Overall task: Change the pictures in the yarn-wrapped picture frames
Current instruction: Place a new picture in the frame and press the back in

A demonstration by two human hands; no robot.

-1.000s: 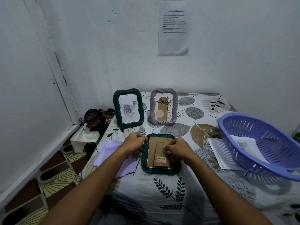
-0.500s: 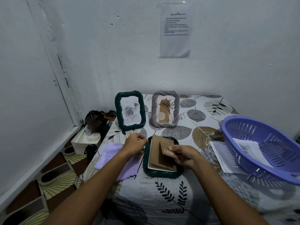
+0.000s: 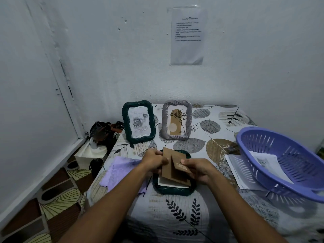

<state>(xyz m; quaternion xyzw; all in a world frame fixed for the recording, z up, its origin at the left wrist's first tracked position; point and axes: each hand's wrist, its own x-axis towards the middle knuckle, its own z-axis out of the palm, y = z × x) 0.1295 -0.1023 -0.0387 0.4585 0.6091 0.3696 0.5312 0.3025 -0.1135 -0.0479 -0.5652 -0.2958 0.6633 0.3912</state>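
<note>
The worktop (image 3: pixel 206 216), draped in a pale cloth printed with leaves and striped ovals, runs off the bottom and right edges, so its full shape is not visible. On its right side sits a lavender plastic basket (image 3: pixel 284 155), oval and slotted, its near rim cut off by the picture edge; white printed sheets (image 3: pixel 236 169) lie partly under it and one lies inside it, their print too small to read. A notice (image 3: pixel 187 35) taped to the rough white wall is likewise unreadable.

At the back of the worktop stand two upright frames side by side, a little apart: a dark green frame (image 3: pixel 138 121) with ropy, twisted wrapping round a grey rose drawing, and a grey frame (image 3: pixel 176 120) with the same twisted texture round a tan botanical print.

A thin lilac cloth (image 3: pixel 121 171) with a scalloped edge lies flat left of centre, partly covered by the left forearm.

A third frame, the face-down green frame (image 3: pixel 172 191), lies flat near the front edge; the hands and the board hide most of it. A white picture (image 3: pixel 172 184) shows as a strip inside it.

The brown backing board (image 3: pixel 172 165), stiff cardboard with a hinged stand flap, is tilted up out of that frame. The left hand (image 3: pixel 153 160) curls round the board's left edge; the right hand (image 3: pixel 198 169) pinches the stand flap, thumb on top.

Dark clutter (image 3: pixel 105 130) on the floor by the wall is hard to make out.
</note>
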